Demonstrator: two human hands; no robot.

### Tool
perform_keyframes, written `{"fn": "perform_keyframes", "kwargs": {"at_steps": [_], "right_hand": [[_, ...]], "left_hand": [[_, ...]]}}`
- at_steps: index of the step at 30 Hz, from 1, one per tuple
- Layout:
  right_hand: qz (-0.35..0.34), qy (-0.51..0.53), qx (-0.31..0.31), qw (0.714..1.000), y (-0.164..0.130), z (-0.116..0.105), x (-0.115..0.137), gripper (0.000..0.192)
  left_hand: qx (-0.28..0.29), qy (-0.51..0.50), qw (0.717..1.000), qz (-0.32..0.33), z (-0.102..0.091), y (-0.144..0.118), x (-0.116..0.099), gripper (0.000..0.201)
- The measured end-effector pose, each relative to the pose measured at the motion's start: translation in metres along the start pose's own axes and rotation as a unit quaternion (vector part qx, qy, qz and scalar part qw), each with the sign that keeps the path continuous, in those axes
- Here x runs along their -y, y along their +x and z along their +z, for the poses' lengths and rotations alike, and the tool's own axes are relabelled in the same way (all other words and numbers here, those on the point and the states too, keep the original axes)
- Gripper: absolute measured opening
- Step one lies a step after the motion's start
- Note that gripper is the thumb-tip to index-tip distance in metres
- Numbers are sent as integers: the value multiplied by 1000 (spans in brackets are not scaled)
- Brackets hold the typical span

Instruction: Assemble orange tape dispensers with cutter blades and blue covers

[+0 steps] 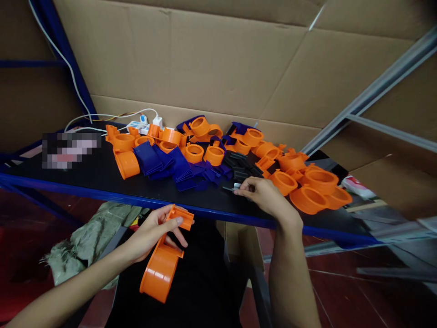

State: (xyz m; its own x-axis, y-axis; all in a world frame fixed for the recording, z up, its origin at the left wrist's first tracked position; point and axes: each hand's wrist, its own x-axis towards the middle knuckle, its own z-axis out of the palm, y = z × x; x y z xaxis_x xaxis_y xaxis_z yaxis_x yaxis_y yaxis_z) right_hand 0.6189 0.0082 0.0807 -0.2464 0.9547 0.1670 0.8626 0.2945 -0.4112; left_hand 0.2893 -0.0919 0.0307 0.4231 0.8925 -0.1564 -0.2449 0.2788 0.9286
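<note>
My left hand [155,230] is closed around the narrow upper end of an orange plastic tape dispenser [159,275], in front of the table edge and above my lap. Its wide ring hangs downward. Over the table's front part, my right hand [262,193] pinches a small thin dark strip [228,188]. A shiny, light patch shows beside its fingertips. Just beyond that hand lies a pile of black plastic pieces [241,166]. Dark blue flat plates [148,157] are heaped left of them. More orange tape dispensers [314,180] lie to the right and behind.
The black tabletop [92,175] has a blue metal front edge [143,199]. A power strip [136,125] with white cables sits at the back left. Cardboard [205,59] walls the rear. A woven sack [92,232] is below at left, and a grey frame bar [375,82] slopes at right.
</note>
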Motion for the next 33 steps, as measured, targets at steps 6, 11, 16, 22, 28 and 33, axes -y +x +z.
{"fn": "perform_keyframes", "kwargs": {"at_steps": [6,11,16,22,28,33], "right_hand": [[15,34,-7,999,3,4,-9,49],[11,58,-16,998,3,1,-10,51],[-1,138,-11,990,-6,-5,19,46],[-92,238,140,957,-23,13,101,33],[-126,172,131,968,-21,44,137,26],[-124,145,108,976,-21,45,135,23]], "left_hand": [[7,-4,1000,-1,0,-1,0,36],[3,-1,1000,1,0,-1,1,35],[-1,-8,1000,-8,1,-1,0,37],[-15,-22,999,-18,3,-2,0,40],[-19,-21,1000,1,2,-4,-3,37],[-17,-24,1000,3,0,-3,-3,37]]}}
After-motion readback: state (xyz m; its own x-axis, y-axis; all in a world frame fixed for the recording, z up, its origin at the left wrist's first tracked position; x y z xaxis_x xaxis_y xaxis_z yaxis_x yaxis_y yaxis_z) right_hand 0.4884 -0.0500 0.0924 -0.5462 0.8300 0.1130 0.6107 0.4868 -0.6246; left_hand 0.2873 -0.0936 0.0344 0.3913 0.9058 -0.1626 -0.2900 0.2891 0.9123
